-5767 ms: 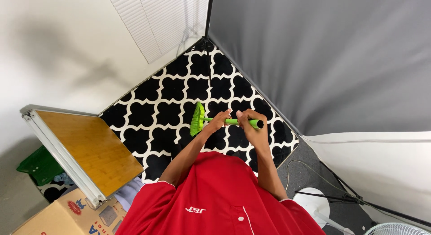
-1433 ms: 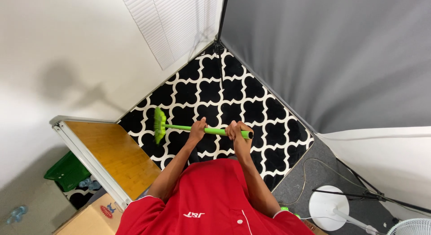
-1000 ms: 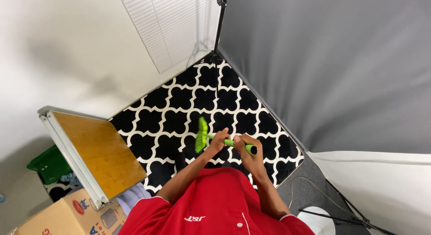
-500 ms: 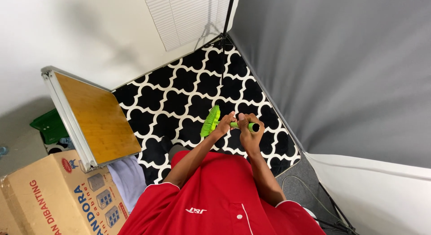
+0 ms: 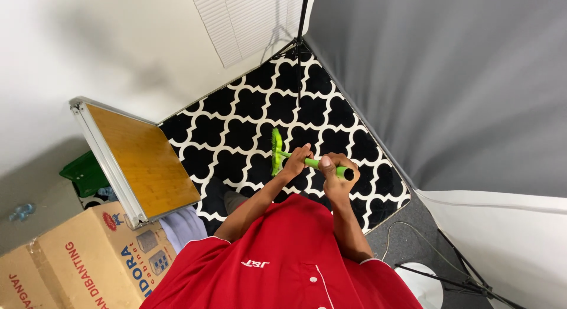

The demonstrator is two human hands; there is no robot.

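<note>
Leftmost, beside the wooden table (image 5: 144, 161), sits a brown cardboard box (image 5: 71, 267) with red lettering and a small blue picture. Right of the table, the left hand (image 5: 293, 162) and right hand (image 5: 334, 173) grip a green brush (image 5: 276, 151): probably light, stiff plastic, best held by its handle.

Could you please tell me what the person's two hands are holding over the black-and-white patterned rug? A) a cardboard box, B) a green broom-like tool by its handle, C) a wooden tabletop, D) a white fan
B: both the left hand and the right hand grip the handle of the green broom-like tool above the rug.
</note>
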